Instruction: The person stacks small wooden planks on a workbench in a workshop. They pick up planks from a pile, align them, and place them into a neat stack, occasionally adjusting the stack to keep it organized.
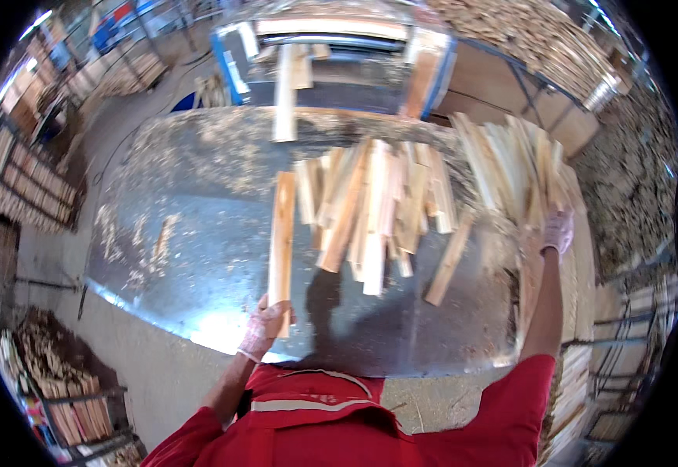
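Note:
My left hand (262,330), in a light work glove, is closed round the near end of a long narrow wooden board (281,241). That board points away from me over the metal table (199,233). On the right, my gloved right hand (558,230) is at the near ends of a stack of pale boards (510,167); its fingers are blurred, and I cannot tell whether it grips one. Between my hands lies a loose pile of short wooden boards (370,206), overlapping and mostly pointing away from me. One board (449,257) lies apart at the pile's right.
A blue-framed machine (323,74) stands beyond the table, with a pale board (284,93) sticking out of it towards me. Wood shavings (191,152) cover the table's far left. Racks of stacked wood (24,175) stand at left, and a large wood pile (526,47) at far right.

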Demonstrator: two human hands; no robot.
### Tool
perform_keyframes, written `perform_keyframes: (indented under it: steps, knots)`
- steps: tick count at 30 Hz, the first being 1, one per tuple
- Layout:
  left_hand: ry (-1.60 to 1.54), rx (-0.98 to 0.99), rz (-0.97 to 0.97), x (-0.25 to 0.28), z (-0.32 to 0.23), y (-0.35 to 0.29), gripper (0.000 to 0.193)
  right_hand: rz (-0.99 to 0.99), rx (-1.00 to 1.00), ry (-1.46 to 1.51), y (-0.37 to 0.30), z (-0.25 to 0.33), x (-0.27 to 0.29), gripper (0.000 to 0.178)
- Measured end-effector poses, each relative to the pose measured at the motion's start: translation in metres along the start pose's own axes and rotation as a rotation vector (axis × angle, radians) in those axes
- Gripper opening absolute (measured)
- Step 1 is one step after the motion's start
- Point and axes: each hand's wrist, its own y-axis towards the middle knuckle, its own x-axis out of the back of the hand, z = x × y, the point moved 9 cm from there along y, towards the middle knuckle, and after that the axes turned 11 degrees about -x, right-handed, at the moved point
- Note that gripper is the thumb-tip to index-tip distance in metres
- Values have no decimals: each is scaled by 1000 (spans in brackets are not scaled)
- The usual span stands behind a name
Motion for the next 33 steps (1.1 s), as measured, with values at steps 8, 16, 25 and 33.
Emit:
perform_keyframes:
  steps: [8,16,25,33]
  knots:
    - [-360,95,-64,37,-30,43,51,1109,-204,401,-293,157,-349,43]
    - [-383,21,-139,33,-27,59,65,1051,-93,317,-333,350,-524,105]
    - [-337,174,-256,80,-1,70,50,1373,-336,988,-439,279,-671,64]
    - [314,306,-141,160,-50,115,46,1139,-672,585,-472,268,-628,39]
